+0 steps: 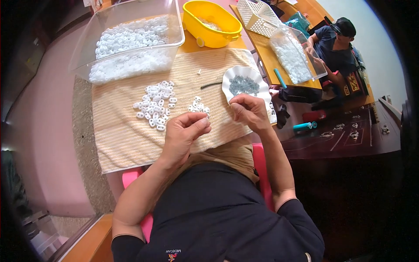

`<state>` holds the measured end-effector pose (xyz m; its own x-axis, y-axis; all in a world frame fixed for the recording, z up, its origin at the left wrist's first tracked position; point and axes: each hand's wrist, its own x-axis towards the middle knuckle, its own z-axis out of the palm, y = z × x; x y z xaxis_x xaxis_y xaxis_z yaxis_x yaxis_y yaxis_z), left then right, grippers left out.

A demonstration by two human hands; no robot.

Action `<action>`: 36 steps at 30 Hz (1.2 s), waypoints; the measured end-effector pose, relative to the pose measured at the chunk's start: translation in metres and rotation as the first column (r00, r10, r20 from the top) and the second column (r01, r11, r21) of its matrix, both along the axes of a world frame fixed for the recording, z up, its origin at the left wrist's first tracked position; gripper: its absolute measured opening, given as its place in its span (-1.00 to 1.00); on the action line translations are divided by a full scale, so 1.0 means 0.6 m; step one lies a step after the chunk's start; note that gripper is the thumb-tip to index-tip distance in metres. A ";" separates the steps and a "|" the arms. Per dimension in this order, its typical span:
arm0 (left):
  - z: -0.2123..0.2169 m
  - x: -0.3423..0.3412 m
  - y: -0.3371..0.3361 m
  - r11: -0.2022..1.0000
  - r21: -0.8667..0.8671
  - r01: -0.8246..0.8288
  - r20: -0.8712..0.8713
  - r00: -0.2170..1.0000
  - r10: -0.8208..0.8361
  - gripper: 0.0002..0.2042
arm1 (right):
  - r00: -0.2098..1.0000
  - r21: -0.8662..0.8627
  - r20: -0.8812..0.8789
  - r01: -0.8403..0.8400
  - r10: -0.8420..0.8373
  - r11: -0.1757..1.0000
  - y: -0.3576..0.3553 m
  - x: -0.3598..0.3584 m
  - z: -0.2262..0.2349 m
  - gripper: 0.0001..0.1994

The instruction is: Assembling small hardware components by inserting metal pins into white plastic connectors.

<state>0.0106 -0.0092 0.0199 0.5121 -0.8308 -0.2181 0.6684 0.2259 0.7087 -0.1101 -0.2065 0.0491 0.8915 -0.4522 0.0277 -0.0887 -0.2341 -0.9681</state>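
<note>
My left hand [185, 133] is raised over the near part of the striped towel [126, 146], thumb and index finger pressed together. Whatever sits in that pinch is hidden. To its right, my right hand [252, 113] hovers beside the white scalloped dish [225, 87], its fingers also closed, on something too small to make out. Small clear pieces [243, 85] fill the middle of the dish. Just beyond my left fingers lies a little group of white two-holed plastic pieces [197, 105]. A larger pile of the same pieces [155, 102] spreads farther left.
A large clear bin [174, 52] of white pieces stands far left on the towel. Behind it is a yellow wheeled tub [211, 38]. A thin dark rod [211, 85] and a tiny white part [199, 72] lie near the dish. Another person [334, 48] sits at far right beside a clear bin.
</note>
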 end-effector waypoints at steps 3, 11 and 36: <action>0.002 -0.003 -0.001 0.999 0.009 0.040 0.015 0.999 -0.040 -0.85 | 0.998 0.018 0.014 -0.068 0.068 0.998 0.031 0.009 0.000 -0.91; 0.001 -0.006 0.001 0.991 0.009 0.134 -0.009 0.991 -0.134 -0.80 | 0.983 0.000 0.091 -0.162 0.161 0.987 0.071 0.024 -0.003 -0.91; 0.004 -0.008 0.003 0.995 -0.035 0.091 -0.005 0.996 -0.092 -0.84 | 0.972 0.232 0.220 -0.132 0.080 0.964 0.088 0.025 -0.026 -0.88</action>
